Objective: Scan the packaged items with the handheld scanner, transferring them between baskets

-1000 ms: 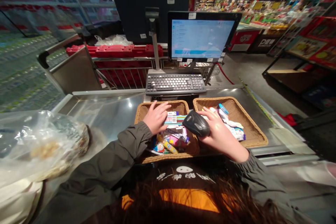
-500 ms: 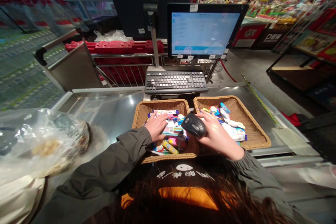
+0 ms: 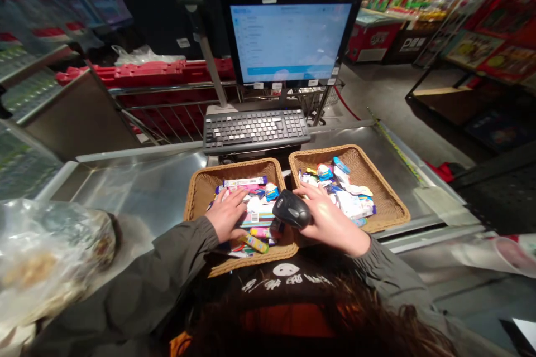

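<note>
Two wicker baskets sit side by side on a steel checkout counter. My left hand (image 3: 228,213) lies in the left basket (image 3: 201,187), fingers spread flat on a small white and pink packet (image 3: 258,212) among several colourful sweets packets. My right hand (image 3: 329,220) grips a black handheld barcode scanner (image 3: 292,208) over the gap between the baskets, its head pointing toward the packet. The right basket (image 3: 391,203) holds several more small packets and egg-shaped sweets.
A grey keyboard (image 3: 255,129) and a lit till screen (image 3: 288,36) stand behind the baskets. A filled clear plastic bag (image 3: 46,251) lies on the counter (image 3: 138,189) at the left. Red shopping baskets (image 3: 142,75) are stacked behind a rail. Store shelves fill the right background.
My left hand went from holding a packet up toward the scanner to lying flat on the packets in the left basket. The camera view shifted right and tilted down.
</note>
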